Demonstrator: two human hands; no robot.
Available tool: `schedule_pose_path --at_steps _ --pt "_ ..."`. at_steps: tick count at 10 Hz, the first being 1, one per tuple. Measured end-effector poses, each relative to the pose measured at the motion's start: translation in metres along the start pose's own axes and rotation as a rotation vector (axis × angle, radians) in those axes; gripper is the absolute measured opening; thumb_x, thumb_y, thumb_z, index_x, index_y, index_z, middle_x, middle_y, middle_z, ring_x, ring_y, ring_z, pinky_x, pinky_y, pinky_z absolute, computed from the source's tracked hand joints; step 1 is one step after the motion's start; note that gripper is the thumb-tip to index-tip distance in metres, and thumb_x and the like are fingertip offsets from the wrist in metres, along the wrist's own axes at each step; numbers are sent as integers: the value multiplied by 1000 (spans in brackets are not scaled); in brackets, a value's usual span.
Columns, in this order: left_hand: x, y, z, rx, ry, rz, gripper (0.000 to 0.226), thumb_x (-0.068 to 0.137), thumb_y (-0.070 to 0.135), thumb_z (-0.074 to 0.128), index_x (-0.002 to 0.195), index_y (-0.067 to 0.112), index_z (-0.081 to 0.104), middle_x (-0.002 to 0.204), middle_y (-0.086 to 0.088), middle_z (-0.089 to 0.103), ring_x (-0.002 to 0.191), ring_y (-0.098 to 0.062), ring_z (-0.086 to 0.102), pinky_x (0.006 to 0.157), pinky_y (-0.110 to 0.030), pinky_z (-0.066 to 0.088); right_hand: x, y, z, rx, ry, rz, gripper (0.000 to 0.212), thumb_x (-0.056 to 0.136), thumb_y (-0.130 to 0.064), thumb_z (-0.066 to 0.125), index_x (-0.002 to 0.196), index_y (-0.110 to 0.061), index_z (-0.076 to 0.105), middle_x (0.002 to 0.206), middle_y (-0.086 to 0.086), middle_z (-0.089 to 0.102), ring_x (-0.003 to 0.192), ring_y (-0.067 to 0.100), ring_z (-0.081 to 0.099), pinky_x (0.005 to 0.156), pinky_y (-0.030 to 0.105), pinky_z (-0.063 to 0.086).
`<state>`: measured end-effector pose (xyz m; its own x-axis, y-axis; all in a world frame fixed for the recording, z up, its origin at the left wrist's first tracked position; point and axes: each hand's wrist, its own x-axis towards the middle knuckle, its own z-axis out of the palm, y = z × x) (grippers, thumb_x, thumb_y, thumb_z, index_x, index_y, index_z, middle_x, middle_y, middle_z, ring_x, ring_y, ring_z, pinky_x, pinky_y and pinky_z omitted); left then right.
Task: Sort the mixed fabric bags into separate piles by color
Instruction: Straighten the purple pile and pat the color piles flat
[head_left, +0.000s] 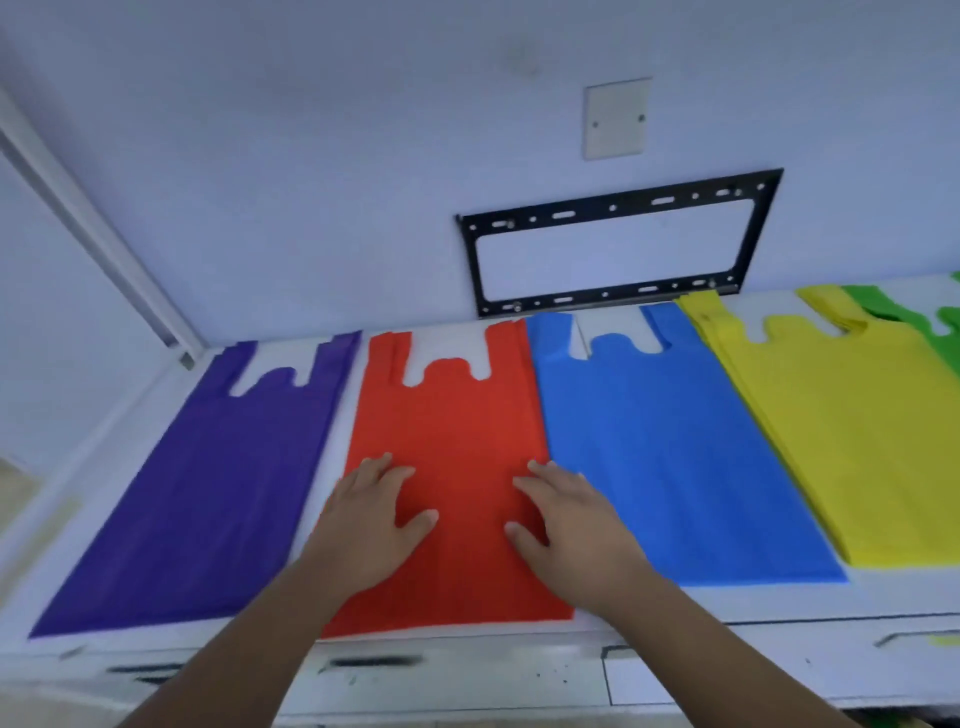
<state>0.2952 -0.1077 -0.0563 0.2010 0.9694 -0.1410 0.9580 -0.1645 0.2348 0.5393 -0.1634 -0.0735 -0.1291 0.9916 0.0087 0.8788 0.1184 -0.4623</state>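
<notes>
Both hands lie flat with fingers spread on the lower half of the red-orange fabric bag (452, 415), the left hand (371, 525) near its left edge and the right hand (571, 530) near its right edge. That bag lies on the white counter (727, 605) between the purple fabric bag (208, 493) and the blue fabric bag (665, 457). Right of the blue lie the stacked yellow fabric bags (831, 441), then the green fabric bags (935, 332). A black metal bracket (623, 200) is on the wall behind.

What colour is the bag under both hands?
Red-orange. The bag lies flat under the left hand and right hand, seen in the head view.
</notes>
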Motion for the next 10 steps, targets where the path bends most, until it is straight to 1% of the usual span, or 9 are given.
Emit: schedule_pose_path --at_steps 1,2,3,4,5,7,8,9,10 --pt "-6 -58 -13 -22 42 -65 77 88 69 48 151 26 39 164 -5 27 152 -25 21 124 -47 18 12 -32 21 -36 -18 -5 64 93 -56 41 150 -26 39 162 1 28 152 20 19 125 36 10" --pt "-13 -100 -17 -21 34 -134 75 93 66 46 155 26 31 168 -4 17 155 -26 11 125 -50 13 27 -60 36 -25 -44 -11 70 91 -63 41 153 -31 31 166 2 18 153 19 11 125 37 6" --pt "-26 -130 -8 23 -18 -199 80 92 71 36 159 31 17 170 -1 4 156 -27 0 125 -52 6 35 -74 54 -163 -114 16 80 87 -75 32 156 -40 14 168 1 0 154 19 -5 124 40 -3" --pt "-38 -144 7 35 15 -177 79 92 74 25 159 36 7 170 2 -4 156 -27 -7 125 -52 1 39 -83 61 -232 -128 41 81 87 -79 22 157 -42 6 168 1 -8 153 19 -12 124 42 -6" --pt "-39 -149 11 56 52 -160 78 93 74 20 159 37 4 170 2 -4 156 -28 -9 125 -52 -2 44 -94 66 -256 -144 37 80 88 -78 18 157 -41 4 167 2 -10 153 20 -13 124 43 -6" --pt "-34 -149 10 52 49 -181 76 93 73 14 159 36 7 170 1 -1 156 -29 -6 125 -52 -2 49 -106 67 -265 -158 50 81 87 -79 18 157 -42 4 167 1 -9 153 20 -13 124 43 -5" --pt "-30 -146 3 -80 51 -214 71 96 69 14 158 36 18 170 3 7 156 -26 0 125 -51 1 49 -106 59 -204 -183 65 80 87 -77 28 156 -40 11 168 1 -5 154 19 -10 124 42 -4" --pt "-27 -139 -5 -105 54 -236 72 95 69 24 155 29 30 168 -1 17 155 -27 10 125 -51 8 47 -103 45 -113 -143 66 78 89 -72 36 155 -34 22 168 1 6 154 20 -3 124 42 2" --pt "-27 -115 -7 -118 104 -182 71 95 68 32 151 25 41 164 -3 28 153 -26 20 125 -49 14 31 -87 25 -106 -58 105 75 91 -68 40 155 -31 26 167 -1 11 154 20 3 124 42 7"
